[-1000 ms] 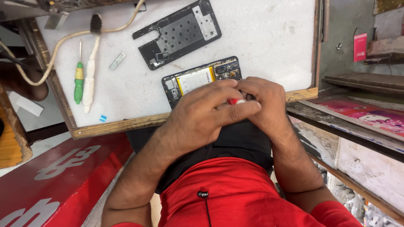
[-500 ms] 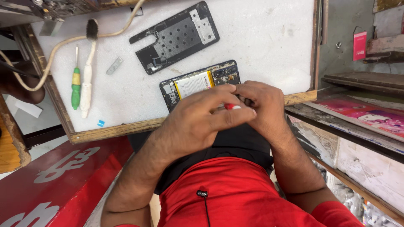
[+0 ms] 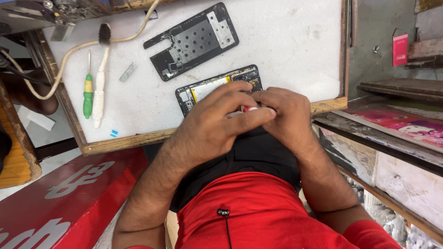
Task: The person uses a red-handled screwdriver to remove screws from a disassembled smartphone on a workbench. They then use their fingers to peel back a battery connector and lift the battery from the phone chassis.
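Both hands meet at the centre of the frame: the left hand (image 3: 210, 127) and right hand (image 3: 286, 115) are pressed together, fingers pinching a small red-and-white tool (image 3: 249, 109) whose shape is mostly hidden between them. Just above and left of them lies the opened phone (image 3: 207, 90), its long axis running lower left to upper right on the white work board (image 3: 286, 46). Its lower right end is covered by the fingers.
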